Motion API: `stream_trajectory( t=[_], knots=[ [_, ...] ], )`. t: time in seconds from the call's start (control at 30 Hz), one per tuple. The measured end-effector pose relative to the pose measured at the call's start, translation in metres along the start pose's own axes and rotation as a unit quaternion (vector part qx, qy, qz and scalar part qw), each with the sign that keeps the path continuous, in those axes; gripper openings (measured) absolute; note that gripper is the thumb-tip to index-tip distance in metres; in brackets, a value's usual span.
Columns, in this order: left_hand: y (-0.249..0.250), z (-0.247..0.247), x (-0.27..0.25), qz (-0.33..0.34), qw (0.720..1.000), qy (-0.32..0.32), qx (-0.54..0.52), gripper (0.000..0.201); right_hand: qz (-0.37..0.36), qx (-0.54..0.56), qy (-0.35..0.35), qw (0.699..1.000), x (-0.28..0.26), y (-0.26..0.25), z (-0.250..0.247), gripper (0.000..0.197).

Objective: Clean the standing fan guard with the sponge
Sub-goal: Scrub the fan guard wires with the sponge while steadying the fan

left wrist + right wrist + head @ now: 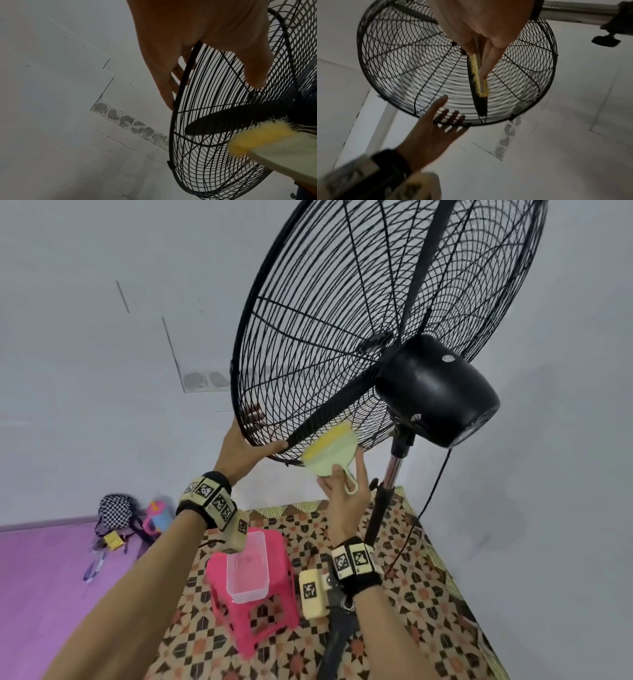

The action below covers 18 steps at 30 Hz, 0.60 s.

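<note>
while my left hand (239, 448) steadies the lower left rim of the black wire fan guard (308, 337), its fingers (255, 416) lie on the front side of the mesh and its thumb hooks over the rim toward the rear, so the rim is clamped between them. seen from the left wrist, those fingers (164, 83) run alongside the outer ring of the guard (197, 148), fairly straight and close together. my right hand (346, 494) holds the sponge (330, 453), a pale green plastic holder with a yellow scrubbing edge and a looped handle; the fingers are wrapped round the handle, with one finger laid straight along the holder's right side. the yellow edge touches the rear mesh near the bottom of the guard, just left of the black motor housing (438, 392) and beside a dark fan blade (342, 405). from the right wrist, the sponge (479, 75) appears edge-on against the wires, the fingers (489, 59) pressed flat along its back. the chrome pole (394, 463) of the fan descends to a patterned mat (394, 535). below my arms, a pink stool (281, 577) carries a clear plastic tub (246, 570). a chequered bag (114, 510) and a pink and blue bottle (159, 517) sit on the purple floor (41, 577) by the white wall.
</note>
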<state>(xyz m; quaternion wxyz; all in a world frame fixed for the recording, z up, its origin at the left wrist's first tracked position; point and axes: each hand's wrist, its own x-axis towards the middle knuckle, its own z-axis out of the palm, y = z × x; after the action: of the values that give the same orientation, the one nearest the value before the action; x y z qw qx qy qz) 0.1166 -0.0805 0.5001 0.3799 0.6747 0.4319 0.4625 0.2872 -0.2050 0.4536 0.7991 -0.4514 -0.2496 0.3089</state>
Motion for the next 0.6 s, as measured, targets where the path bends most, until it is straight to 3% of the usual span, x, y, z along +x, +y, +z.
stream_trajectory(
  t=[0.17, 0.37, 0.6],
  knots=[
    [-0.006, 0.0, 0.003, 0.008, 1.0, 0.0, 0.007, 0.109, 0.03, -0.07, -0.054, 0.996, -0.024, 0.014, -0.009, 0.055],
    [-0.009, 0.001, 0.002, 0.02, 1.0, 0.003, 0.011, 0.102, 0.026, 0.021, 0.028, 0.999, -0.001, -0.006, 0.0, 0.058],
    [-0.014, 0.001, 0.006, 0.034, 0.999, -0.002, 0.021, 0.102, 0.039, -0.064, -0.042, 0.996, -0.032, 0.023, -0.003, 0.054]
  ],
)
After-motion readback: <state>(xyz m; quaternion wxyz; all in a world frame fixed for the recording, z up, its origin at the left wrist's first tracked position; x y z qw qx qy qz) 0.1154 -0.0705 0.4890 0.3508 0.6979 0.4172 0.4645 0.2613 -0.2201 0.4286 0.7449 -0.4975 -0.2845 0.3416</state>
